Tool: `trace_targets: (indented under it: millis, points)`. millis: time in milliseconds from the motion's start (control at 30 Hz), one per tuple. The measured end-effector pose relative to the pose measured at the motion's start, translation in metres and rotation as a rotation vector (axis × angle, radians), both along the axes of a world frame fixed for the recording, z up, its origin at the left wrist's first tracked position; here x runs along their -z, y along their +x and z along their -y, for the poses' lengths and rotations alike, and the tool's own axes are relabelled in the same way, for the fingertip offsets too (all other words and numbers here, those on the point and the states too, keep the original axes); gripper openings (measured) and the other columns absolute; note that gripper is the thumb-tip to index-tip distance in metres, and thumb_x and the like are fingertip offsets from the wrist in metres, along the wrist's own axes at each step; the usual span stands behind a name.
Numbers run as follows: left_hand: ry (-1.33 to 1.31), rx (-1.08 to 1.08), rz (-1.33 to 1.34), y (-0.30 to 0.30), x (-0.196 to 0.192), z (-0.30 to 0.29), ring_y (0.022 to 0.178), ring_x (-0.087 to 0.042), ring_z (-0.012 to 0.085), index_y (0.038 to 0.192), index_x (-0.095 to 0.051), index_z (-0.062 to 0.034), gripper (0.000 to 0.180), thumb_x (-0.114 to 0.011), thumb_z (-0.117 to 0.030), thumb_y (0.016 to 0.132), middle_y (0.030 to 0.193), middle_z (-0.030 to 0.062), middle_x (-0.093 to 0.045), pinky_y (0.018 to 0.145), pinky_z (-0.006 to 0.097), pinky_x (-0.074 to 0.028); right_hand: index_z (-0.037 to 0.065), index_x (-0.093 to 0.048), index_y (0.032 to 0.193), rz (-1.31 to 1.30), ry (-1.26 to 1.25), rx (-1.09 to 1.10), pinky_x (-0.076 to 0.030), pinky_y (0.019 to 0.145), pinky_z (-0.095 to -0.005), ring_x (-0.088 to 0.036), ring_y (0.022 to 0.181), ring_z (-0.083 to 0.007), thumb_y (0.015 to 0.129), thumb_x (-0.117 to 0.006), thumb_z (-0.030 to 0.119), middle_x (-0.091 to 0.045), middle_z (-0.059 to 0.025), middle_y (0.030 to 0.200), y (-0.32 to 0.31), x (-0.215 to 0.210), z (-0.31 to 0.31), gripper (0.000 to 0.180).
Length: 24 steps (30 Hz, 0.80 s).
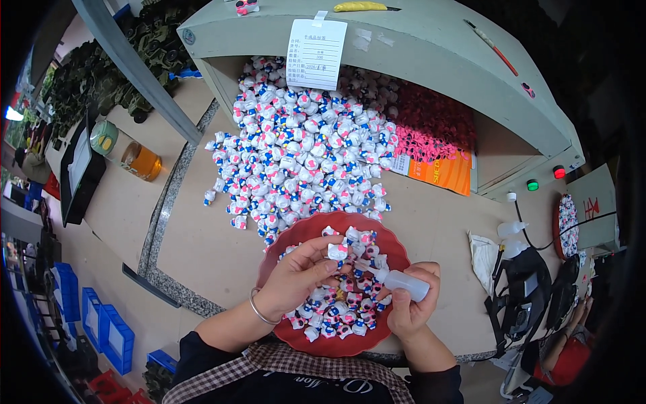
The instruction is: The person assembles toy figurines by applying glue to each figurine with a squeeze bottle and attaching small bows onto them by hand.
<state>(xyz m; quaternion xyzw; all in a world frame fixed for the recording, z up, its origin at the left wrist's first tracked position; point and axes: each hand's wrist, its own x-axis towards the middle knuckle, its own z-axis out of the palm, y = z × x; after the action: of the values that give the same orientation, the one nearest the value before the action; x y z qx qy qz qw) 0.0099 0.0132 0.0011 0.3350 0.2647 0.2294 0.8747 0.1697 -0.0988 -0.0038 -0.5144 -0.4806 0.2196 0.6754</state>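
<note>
Over the near edge of the bench sits a red bowl, round with a scalloped rim, partly filled with small white figurines marked in pink and blue. The left hand reaches over the bowl's left rim, its thumb and fingertips pinched closed around one figurine held just above the others; a thin metal bangle circles that wrist. The right hand is at the bowl's right rim, fingers wrapped closed around a small translucent squeeze bottle that lies tilted, its slim nozzle pointing left toward the held figurine and ending just beside it; whether the tip touches cannot be told. Farther back, toward the middle of the bench, a broad heap of the same figurines spills out from under a grey-green raised shelf, and a mass of small pink parts lies under the shelf to the right of that heap, beside an orange packet. A white paper label hangs from the shelf's front edge. Near the bench's left edge stand a jar of amber liquid and a dark tablet. At the right edge lie a white cloth and black cables
</note>
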Motion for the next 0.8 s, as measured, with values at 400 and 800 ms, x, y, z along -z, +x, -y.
trace_targets:
  millis: [400, 800]
  points:
    - [0.003, 0.010, -0.014, 0.0000, -0.0019, 0.0012, 0.096, -0.055, 0.0135, 0.121, -0.042, -0.0105, 0.037, -0.047, -0.004, 0.085, 0.112, 0.0052, -0.051, 0.070, 0.022, -0.049, -0.004, -0.036, 0.099, -0.010, -0.008, -0.011, -0.053, 0.050, -0.0247, -0.055, 0.068, -0.0172, 0.079, -0.051, 0.003, -0.035, -0.0139, 0.095, 0.0002, 0.0002, -0.0014, 0.025]
    - [-0.016, 0.025, -0.030, 0.0022, -0.0015, 0.0007, 0.093, -0.056, 0.0167, 0.120, -0.041, -0.0047, 0.035, -0.043, -0.001, 0.085, 0.114, 0.0142, -0.049, 0.070, 0.024, -0.052, -0.003, -0.037, 0.098, 0.034, -0.002, -0.032, -0.052, 0.049, -0.0248, -0.056, 0.065, -0.0182, 0.080, -0.052, 0.006, -0.035, -0.0139, 0.094, -0.0012, 0.0009, -0.0043, 0.025]
